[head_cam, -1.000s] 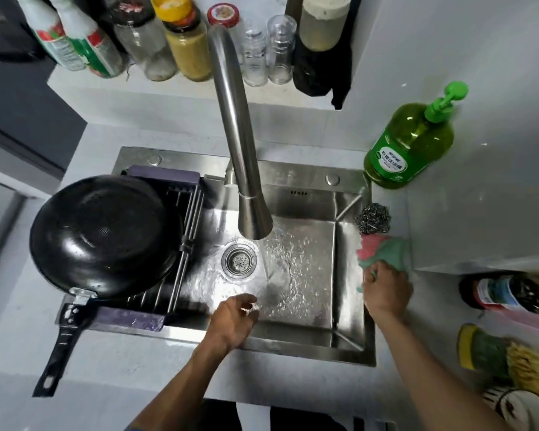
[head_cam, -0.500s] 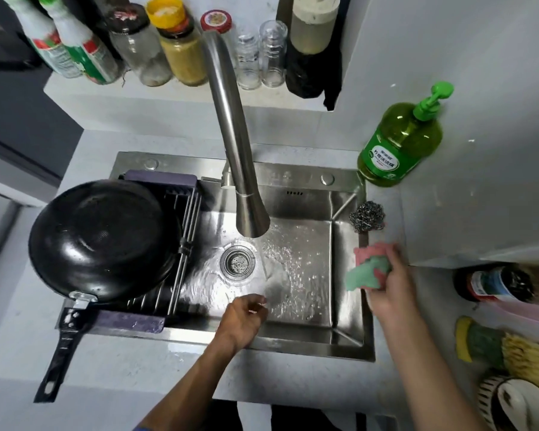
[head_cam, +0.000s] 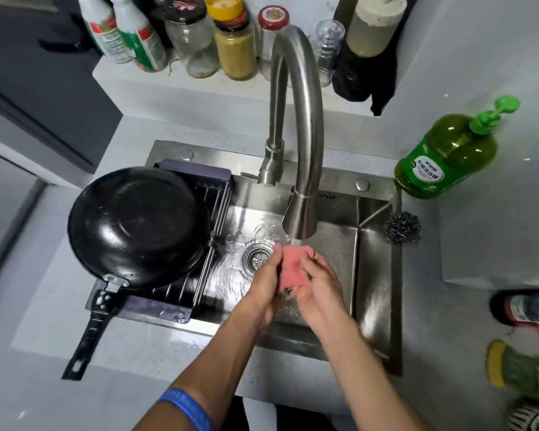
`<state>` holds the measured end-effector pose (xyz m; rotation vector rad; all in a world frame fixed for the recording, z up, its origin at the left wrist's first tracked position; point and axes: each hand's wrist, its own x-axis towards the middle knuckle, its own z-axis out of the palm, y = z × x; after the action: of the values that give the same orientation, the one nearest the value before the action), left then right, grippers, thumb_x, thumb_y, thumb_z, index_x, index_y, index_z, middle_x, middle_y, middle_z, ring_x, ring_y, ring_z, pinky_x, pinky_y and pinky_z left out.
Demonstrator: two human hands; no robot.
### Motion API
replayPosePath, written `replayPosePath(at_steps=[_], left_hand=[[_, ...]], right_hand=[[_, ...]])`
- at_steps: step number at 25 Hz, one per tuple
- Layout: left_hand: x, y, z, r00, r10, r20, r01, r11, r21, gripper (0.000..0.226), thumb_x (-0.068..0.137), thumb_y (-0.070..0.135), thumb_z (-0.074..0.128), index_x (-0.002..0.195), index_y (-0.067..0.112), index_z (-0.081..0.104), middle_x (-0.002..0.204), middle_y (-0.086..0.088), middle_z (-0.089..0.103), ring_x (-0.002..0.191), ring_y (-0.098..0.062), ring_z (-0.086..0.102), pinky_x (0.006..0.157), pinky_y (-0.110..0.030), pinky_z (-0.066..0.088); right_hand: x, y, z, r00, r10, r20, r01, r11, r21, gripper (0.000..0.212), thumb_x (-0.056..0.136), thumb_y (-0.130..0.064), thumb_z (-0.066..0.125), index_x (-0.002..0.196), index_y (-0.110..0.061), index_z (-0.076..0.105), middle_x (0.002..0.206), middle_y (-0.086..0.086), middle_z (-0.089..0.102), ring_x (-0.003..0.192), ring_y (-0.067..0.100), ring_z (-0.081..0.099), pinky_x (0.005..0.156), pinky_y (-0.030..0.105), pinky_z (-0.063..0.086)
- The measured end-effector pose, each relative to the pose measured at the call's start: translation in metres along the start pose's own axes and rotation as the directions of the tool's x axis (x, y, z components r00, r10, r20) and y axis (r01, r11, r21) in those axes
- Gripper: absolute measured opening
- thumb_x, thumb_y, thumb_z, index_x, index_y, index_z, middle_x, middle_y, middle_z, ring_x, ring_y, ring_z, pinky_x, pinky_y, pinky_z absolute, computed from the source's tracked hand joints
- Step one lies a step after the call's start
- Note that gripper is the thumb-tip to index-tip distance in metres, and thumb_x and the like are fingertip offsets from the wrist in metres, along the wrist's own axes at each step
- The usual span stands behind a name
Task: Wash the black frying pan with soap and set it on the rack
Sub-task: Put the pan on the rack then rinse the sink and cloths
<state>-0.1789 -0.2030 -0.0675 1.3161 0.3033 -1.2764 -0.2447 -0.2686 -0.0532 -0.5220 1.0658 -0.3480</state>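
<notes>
The black frying pan (head_cam: 137, 225) lies upside down on the ribbed rack (head_cam: 212, 213) over the left side of the steel sink (head_cam: 377, 275), its handle (head_cam: 87, 331) pointing toward me. Under the running tap (head_cam: 299, 219), my left hand (head_cam: 263, 284) and my right hand (head_cam: 321, 284) hold a pink and green cloth (head_cam: 293, 269) between them in the water stream. Both hands are blurred by motion. The green soap bottle (head_cam: 445, 157) stands on the counter at the right rear of the sink.
A steel wool scourer (head_cam: 402, 227) sits on the sink's right rim. Jars and bottles (head_cam: 231, 42) line the shelf behind the tap. More bottles and brushes (head_cam: 523, 368) lie at the right edge. The drain (head_cam: 257, 258) is left of my hands.
My right hand lifted the cloth from the counter's right side and brought it under the tap. My left hand rose to meet it and now grips the cloth too.
</notes>
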Motion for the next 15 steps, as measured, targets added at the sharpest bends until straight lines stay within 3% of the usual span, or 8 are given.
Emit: replayPosePath(at_steps=[2, 4, 6, 8, 9, 10, 12, 15], left_hand=[[0.003, 0.003, -0.005, 0.996, 0.074, -0.056, -0.074, 0.997, 0.003, 0.033, 0.096, 0.03, 0.051, 0.115, 0.008, 0.066, 0.106, -0.012, 0.072, 0.103, -0.028, 0.067, 0.082, -0.036, 0.055], [-0.001, 0.006, -0.007, 0.984, 0.129, -0.122, -0.13, 0.992, 0.0, 0.024, 0.089, 0.003, 0.056, 0.111, 0.0, 0.064, 0.104, -0.015, 0.072, 0.106, -0.031, 0.066, 0.093, -0.042, 0.053], [-0.001, 0.011, -0.007, 0.973, 0.166, -0.162, -0.175, 0.984, -0.04, 0.016, 0.086, -0.008, 0.058, 0.1, -0.001, 0.064, 0.103, -0.017, 0.072, 0.101, -0.03, 0.068, 0.091, -0.041, 0.054], [0.004, 0.021, -0.007, 0.969, 0.172, -0.176, -0.185, 0.981, -0.059, 0.015, 0.089, -0.007, 0.057, 0.086, 0.007, 0.063, 0.096, -0.015, 0.073, 0.094, -0.028, 0.069, 0.084, -0.038, 0.057], [0.004, 0.024, -0.005, 0.973, 0.156, -0.171, -0.164, 0.986, -0.031, 0.019, 0.092, -0.004, 0.055, 0.082, 0.011, 0.062, 0.091, -0.012, 0.073, 0.087, -0.023, 0.07, 0.078, -0.035, 0.058], [0.004, 0.025, 0.0, 0.976, 0.141, -0.166, -0.138, 0.99, 0.033, 0.023, 0.094, -0.001, 0.053, 0.078, 0.014, 0.061, 0.085, -0.009, 0.073, 0.079, -0.018, 0.07, 0.07, -0.03, 0.058], [0.0, 0.022, 0.012, 0.977, 0.136, -0.163, -0.109, 0.98, 0.166, 0.025, 0.098, 0.007, 0.05, 0.076, 0.016, 0.058, 0.075, -0.006, 0.068, 0.063, -0.01, 0.064, 0.057, -0.023, 0.053], [-0.002, 0.021, 0.022, 0.971, 0.135, -0.196, -0.094, 0.975, 0.202, 0.029, 0.102, 0.025, 0.046, 0.087, 0.009, 0.065, 0.076, -0.006, 0.069, 0.062, -0.013, 0.064, 0.05, -0.021, 0.05]], right_hand=[[0.011, -0.002, 0.003, 0.996, 0.001, 0.094, -0.004, 1.0, 0.029, 0.035, 0.099, -0.019, 0.052, 0.126, 0.003, 0.055, 0.124, 0.024, 0.066, 0.11, 0.036, 0.066, 0.088, 0.045, 0.056], [0.022, -0.003, 0.003, 0.997, 0.011, 0.077, -0.011, 1.0, -0.006, 0.046, 0.094, -0.015, 0.055, 0.134, 0.006, 0.051, 0.123, 0.021, 0.068, 0.114, 0.034, 0.066, 0.102, 0.05, 0.049], [0.025, 0.002, 0.007, 0.999, 0.034, 0.025, -0.033, 0.997, -0.072, 0.035, 0.096, -0.01, 0.056, 0.13, 0.001, 0.059, 0.116, 0.015, 0.072, 0.108, 0.029, 0.07, 0.096, 0.044, 0.053], [0.018, 0.014, 0.017, 1.0, 0.028, 0.011, -0.026, 0.988, -0.155, 0.025, 0.098, -0.015, 0.059, 0.12, -0.006, 0.066, 0.108, 0.011, 0.075, 0.086, 0.023, 0.071, 0.066, 0.03, 0.056], [0.021, 0.02, 0.017, 0.999, -0.015, -0.028, 0.01, 0.979, -0.203, 0.021, 0.097, -0.019, 0.062, 0.115, -0.01, 0.068, 0.103, 0.009, 0.075, 0.075, 0.021, 0.068, 0.052, 0.024, 0.048], [0.027, 0.023, 0.016, 0.992, -0.082, -0.094, 0.056, 0.965, -0.257, 0.017, 0.096, -0.023, 0.064, 0.108, -0.013, 0.07, 0.099, 0.008, 0.076, 0.072, 0.021, 0.067, 0.047, 0.022, 0.045], [0.036, 0.02, 0.015, 0.963, -0.21, -0.172, 0.138, 0.924, -0.356, 0.012, 0.093, -0.024, 0.067, 0.09, -0.014, 0.071, 0.091, 0.01, 0.076, 0.081, 0.029, 0.072, 0.058, 0.026, 0.053], [0.031, 0.017, 0.018, 0.956, -0.226, -0.185, 0.161, 0.937, -0.31, 0.008, 0.089, -0.014, 0.071, 0.084, -0.009, 0.075, 0.08, 0.005, 0.077, 0.074, 0.015, 0.074, 0.063, 0.021, 0.055]])
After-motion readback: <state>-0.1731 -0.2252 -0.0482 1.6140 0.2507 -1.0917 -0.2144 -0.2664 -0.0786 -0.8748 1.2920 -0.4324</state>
